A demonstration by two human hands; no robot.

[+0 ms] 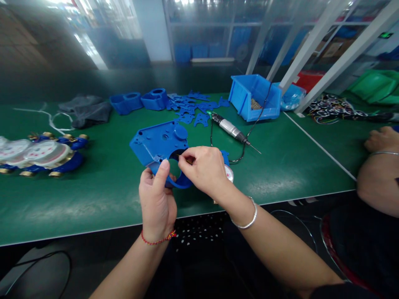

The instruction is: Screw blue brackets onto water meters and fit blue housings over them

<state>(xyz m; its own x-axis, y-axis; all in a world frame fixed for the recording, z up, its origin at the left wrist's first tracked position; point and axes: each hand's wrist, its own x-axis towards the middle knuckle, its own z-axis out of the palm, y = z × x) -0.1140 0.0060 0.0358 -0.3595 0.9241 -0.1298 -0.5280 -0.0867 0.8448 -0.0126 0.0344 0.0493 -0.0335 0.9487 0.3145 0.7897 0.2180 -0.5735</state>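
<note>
A blue plastic housing (156, 143) with a round ring at its near end is tilted up over the green bench. My left hand (158, 199) grips it by the ring's left side, thumb on the rim. At the ring's right inner edge, my right hand (204, 168) has thumb and forefinger pinched together; a small thin piece seems to show at the fingertips, too small to name. Partly hidden behind my right hand is a water meter (229, 172) with a white dial. Beyond the hands lies an electric screwdriver (230, 128) with its bit pointing right.
Flat blue plastic plates (190, 106) are piled behind, beside two blue housings (154, 99). A blue bin (255, 97) holds small screws. Several water meters (40, 153) stand left, near a grey cloth (85, 110). Wires (333, 108) and a co-worker's arm (382, 166) are at right.
</note>
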